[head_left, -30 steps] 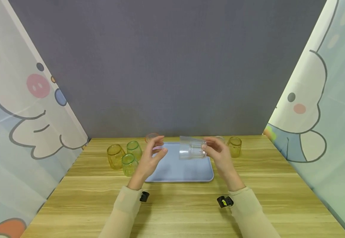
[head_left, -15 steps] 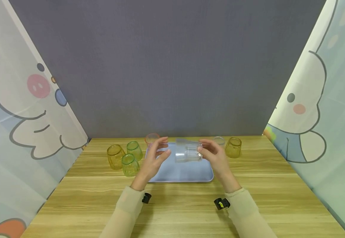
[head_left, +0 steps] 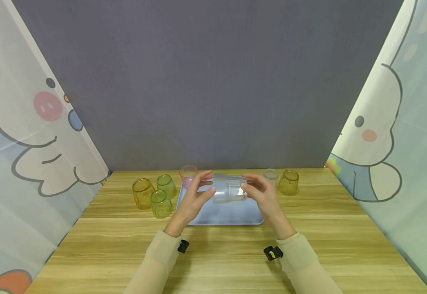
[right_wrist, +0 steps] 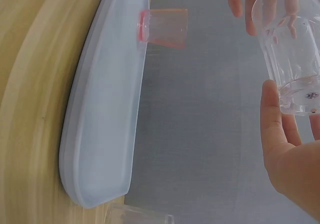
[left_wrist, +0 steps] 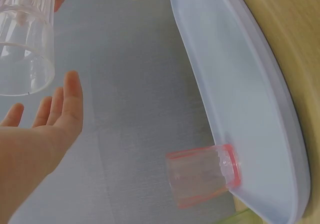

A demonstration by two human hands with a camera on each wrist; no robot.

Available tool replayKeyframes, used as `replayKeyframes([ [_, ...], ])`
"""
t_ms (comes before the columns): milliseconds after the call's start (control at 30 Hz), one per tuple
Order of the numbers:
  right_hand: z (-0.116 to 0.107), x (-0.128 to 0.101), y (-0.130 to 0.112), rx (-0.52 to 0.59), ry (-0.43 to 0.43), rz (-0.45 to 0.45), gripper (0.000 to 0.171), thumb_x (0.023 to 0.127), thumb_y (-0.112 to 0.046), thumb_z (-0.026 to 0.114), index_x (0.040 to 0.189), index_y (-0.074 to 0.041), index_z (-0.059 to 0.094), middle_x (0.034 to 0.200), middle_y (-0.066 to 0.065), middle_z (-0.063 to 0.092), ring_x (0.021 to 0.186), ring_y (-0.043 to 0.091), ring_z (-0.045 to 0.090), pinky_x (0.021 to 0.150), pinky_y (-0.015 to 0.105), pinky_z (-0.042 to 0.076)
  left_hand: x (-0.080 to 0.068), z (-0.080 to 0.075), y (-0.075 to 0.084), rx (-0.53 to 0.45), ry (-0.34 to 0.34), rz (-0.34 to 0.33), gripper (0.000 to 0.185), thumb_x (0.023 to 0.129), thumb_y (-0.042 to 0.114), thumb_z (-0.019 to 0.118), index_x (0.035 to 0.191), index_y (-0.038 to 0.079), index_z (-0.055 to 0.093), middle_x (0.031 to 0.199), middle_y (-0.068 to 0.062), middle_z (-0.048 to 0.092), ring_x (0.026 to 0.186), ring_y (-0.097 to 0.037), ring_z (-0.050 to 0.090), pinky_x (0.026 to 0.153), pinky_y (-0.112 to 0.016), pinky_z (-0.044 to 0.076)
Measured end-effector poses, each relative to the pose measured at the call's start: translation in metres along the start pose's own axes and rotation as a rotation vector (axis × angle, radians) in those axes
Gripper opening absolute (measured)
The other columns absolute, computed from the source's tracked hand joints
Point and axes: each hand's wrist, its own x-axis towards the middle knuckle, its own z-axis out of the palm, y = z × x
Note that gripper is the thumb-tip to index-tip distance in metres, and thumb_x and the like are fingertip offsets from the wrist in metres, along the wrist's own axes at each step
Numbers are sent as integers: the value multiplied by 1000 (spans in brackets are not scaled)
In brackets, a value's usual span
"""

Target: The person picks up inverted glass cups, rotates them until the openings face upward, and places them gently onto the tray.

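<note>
Both hands have drifted left and a bit toward us since a second ago, and the clear glass came along, now lying on its side in the air over the far part of the blue tray. We see our right hand gripping the glass at its base end, thumb and fingers curled round the bottom; the right wrist view shows the thumb pressed against the base and the mouth of the glass pointing away. Our left hand has closed in on the rim end: fingers straight and spread, fingertips at the mouth of the glass, not wrapped round it. In the left wrist view the fingers sit just below the rim of the glass, with a thin gap, so contact is hard to tell.

A pink cup stands at the tray's far left corner. Two green cups and one yellow cup sit grouped on the wooden table left of the tray. Right of the tray stand a small clear cup and another yellow cup, just beside each other.
</note>
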Motion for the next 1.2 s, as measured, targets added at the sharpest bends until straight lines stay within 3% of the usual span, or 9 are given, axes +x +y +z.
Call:
replayKeyframes([
  [467,6,-1,1,-1,-21,-1,37,94,-3,66,129,9,60,110,5,63,95,12,62,81,30,56,0,-1,2,-38,-27,-33,60,99,25,61,154,15,39,148,-20,39,134,-39,42,103,-53,42],
  [867,6,-1,1,-2,-17,5,38,94,-4,66,129,9,61,112,9,64,96,13,63,81,30,57,-1,-3,4,-55,-76,-3,65,97,26,68,153,11,39,147,-21,38,132,-39,42,98,-49,49],
  [1200,6,-1,0,47,-40,51,40,94,-5,66,130,9,59,115,11,62,98,17,63,83,33,58,1,-5,4,-61,-74,7,63,97,24,68,151,7,41,144,-23,41,130,-42,42,93,-36,51],
])
